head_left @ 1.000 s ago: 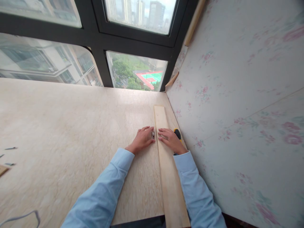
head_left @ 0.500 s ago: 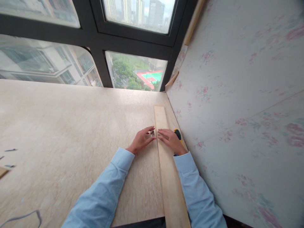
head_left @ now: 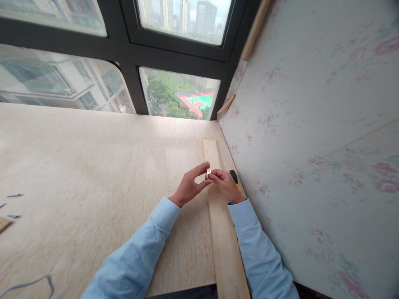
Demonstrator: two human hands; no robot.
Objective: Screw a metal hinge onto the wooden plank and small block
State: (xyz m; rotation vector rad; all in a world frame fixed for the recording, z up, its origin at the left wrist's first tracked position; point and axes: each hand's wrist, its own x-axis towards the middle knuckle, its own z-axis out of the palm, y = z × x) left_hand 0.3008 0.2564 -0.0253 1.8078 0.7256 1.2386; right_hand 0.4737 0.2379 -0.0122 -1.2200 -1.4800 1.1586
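Note:
A long pale wooden plank (head_left: 222, 232) lies on the marble-patterned table (head_left: 93, 174), running away from me along the right wall. Above the plank, my left hand (head_left: 190, 186) and my right hand (head_left: 223, 182) meet and pinch one small shiny metal piece (head_left: 208, 174) between their fingertips. Both hands are lifted off the wood. A yellow and black tool (head_left: 233, 176) lies on the table just behind my right hand, partly hidden by it.
A flowered wall (head_left: 305, 137) stands close on the right. Dark-framed windows (head_left: 174, 54) close the far side. Small metal pieces (head_left: 14, 195) and a bit of wood (head_left: 3, 224) lie at the table's left edge, and a grey strap (head_left: 28, 284) curls at the near left.
The metal piece was lying at the plank's left edge under my left fingers. Both hands have lifted it and now hold it together above the plank.

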